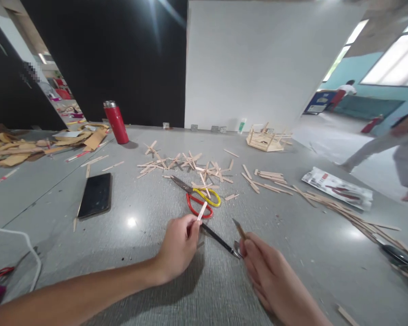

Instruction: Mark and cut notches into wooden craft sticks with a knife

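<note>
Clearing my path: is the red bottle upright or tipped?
Upright: the red bottle stands base-down on the table, silver top uppermost.

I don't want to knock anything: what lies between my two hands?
In the head view, a slim black tool lies slantwise between your left hand and right hand.

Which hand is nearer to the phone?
Left. The left hand is to the right of the phone and lower in view; the right hand is farther right, past the left hand.
</note>
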`<state>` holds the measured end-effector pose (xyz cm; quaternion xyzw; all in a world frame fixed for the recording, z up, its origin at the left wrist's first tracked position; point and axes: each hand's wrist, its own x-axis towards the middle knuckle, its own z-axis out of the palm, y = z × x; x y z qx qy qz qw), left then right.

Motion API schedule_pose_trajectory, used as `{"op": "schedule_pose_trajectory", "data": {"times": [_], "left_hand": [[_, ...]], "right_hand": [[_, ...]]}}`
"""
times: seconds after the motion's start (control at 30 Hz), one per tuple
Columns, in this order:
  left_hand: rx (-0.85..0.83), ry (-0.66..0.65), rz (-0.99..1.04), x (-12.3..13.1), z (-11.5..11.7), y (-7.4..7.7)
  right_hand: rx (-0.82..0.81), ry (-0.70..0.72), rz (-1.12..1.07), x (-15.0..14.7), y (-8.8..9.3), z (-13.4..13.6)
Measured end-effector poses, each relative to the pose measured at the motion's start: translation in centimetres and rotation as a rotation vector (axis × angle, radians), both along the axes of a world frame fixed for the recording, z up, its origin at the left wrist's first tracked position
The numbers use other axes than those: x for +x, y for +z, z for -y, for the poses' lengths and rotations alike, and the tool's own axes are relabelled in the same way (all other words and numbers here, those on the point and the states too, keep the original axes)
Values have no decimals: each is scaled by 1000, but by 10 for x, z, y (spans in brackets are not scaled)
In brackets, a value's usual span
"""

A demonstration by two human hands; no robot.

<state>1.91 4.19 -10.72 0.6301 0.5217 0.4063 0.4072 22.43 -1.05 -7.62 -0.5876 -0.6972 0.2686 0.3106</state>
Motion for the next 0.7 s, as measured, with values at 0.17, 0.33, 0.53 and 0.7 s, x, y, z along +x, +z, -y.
{"op": "schedule_pose_trajectory", "data": {"times": [0.17, 0.33, 0.53, 0.7], "left_hand": [[-86, -117, 162, 0, 12, 14], [-171, -225, 326, -2, 30, 51], [-171, -288, 447, -2, 47, 78], [-135, -303, 394, -3, 53, 81]], "right_hand": [[-200, -63, -197, 7, 8, -9], [12, -82, -79, 14, 9, -3], [234, -31, 86, 19, 7, 6], [302, -22, 113, 13, 11, 10]]}}
